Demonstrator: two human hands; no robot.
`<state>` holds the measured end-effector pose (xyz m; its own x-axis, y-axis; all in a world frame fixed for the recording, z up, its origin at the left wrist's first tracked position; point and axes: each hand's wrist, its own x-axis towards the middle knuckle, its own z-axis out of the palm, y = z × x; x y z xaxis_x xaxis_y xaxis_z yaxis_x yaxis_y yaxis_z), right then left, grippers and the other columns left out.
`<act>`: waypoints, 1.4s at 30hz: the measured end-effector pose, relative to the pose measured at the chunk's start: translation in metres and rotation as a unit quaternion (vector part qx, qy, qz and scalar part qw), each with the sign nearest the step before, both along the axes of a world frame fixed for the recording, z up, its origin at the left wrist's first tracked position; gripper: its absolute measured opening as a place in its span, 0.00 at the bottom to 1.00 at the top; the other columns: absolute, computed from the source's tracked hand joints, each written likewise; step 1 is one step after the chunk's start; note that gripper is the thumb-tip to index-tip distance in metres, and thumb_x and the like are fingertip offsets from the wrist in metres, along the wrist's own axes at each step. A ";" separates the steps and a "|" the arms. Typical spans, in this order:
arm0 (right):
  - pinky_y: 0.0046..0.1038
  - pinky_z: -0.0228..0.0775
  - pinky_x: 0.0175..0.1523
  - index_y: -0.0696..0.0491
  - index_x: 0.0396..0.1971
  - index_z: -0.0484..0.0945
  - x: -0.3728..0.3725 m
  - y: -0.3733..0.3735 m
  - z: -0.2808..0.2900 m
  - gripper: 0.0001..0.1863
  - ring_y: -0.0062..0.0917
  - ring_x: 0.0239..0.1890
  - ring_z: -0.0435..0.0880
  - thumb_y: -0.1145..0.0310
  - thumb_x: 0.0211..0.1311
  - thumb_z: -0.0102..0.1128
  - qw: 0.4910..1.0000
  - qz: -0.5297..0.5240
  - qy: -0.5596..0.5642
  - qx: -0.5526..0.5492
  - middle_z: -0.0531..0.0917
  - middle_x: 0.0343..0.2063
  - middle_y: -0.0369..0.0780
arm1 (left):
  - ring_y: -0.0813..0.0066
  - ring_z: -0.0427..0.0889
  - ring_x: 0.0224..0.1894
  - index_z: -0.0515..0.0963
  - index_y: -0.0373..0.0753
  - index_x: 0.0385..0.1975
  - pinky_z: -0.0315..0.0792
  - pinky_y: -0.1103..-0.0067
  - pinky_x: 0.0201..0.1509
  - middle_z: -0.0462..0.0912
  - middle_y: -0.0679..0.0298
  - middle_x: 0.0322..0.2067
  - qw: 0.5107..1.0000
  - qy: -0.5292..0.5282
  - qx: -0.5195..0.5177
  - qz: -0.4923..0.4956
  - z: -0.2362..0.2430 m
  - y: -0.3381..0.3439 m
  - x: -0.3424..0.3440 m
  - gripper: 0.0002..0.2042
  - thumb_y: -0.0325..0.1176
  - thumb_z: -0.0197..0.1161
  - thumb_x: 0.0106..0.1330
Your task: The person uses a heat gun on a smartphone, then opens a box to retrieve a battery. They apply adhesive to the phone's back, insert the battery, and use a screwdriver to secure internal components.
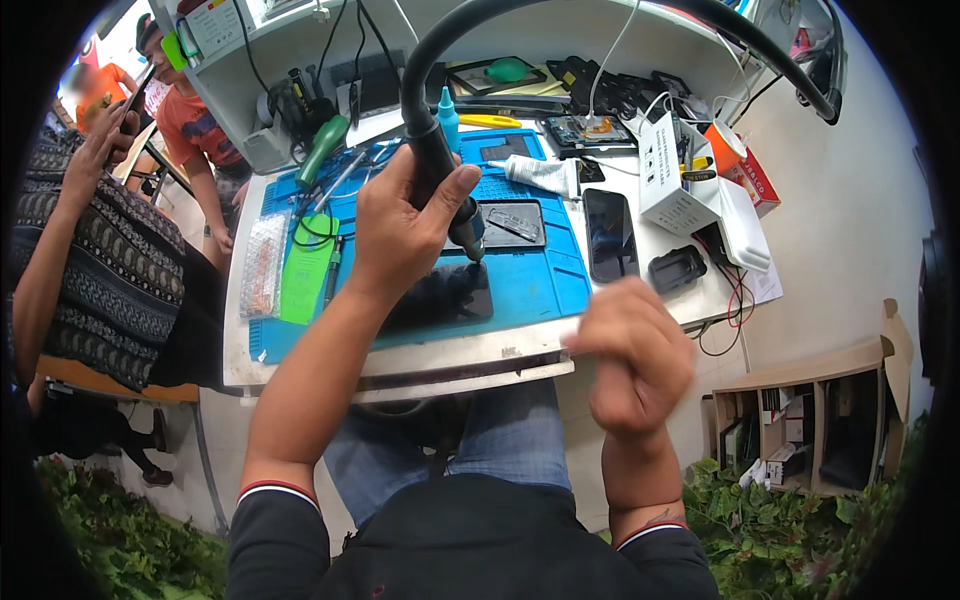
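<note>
My left hand [405, 225] grips the black handle of a hot-air tool [450, 195], nozzle pointed down at a dark phone screen [440, 300] on the blue mat [550, 280]. Behind the nozzle lies a phone frame or tray [522, 212] with small parts. My right hand [628, 355] is raised over the desk's front edge, fingers bent but blurred, so whether they hold anything is unclear. A black phone [609, 235] sits beside the mat. Left of my left hand are a green card [298, 285], a pen-like tool [332, 270] and bubble wrap [262, 270].
A thick hose [620, 12] arches overhead. Boxes [670, 190], a black case [676, 265] and wires crowd the right; tools [325, 150] and an opened device [585, 135] stand behind. Two people [195, 140] [100, 90] and another person's hand with a phone [105, 140] are at left.
</note>
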<state>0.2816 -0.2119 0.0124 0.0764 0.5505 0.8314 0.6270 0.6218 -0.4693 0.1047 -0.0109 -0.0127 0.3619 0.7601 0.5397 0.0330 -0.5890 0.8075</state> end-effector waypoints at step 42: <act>0.45 0.79 0.62 0.60 0.80 0.66 0.014 0.085 -0.043 0.47 0.51 0.55 0.85 0.68 0.65 0.81 0.885 0.093 -0.204 -0.408 0.85 0.64 0.55 | 0.85 0.80 0.31 0.84 0.34 0.44 0.72 0.83 0.36 0.85 0.69 0.27 0.997 0.025 0.030 0.069 0.007 0.007 -0.112 0.19 0.46 0.76 0.78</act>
